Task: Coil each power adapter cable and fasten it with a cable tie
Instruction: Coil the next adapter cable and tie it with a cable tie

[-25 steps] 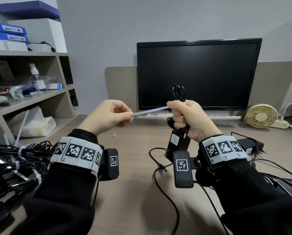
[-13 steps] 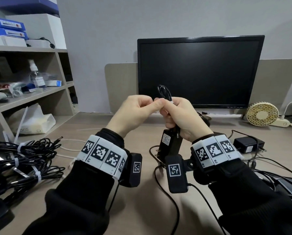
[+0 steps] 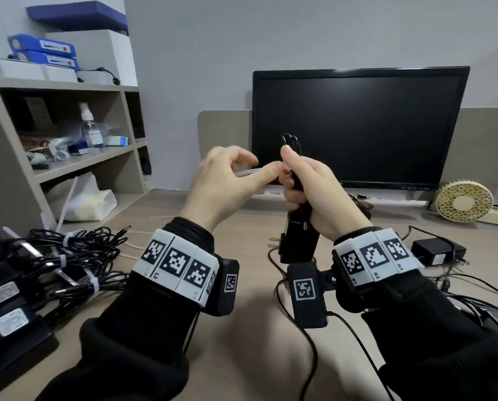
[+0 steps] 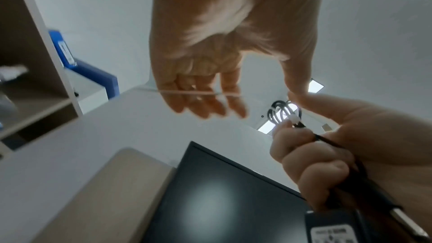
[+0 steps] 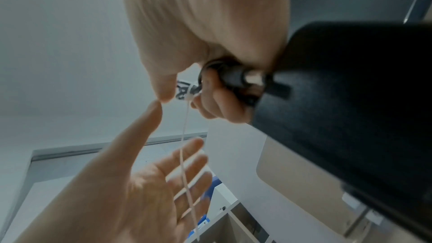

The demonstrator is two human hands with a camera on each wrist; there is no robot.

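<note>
Coiled adapter cable: we find it bunched upright in the right hand, whose fingers wrap the bundle above the counter, the black adapter block hanging just below them. A white cable tie is cinched round the loops above those fingers, its tail running left across the left hand, whose fingers lie spread and relaxed, gripping nothing. We judge the cable light and springy, the tie thin, stiff and slippery; the tail is best pinched near its head.
</note>
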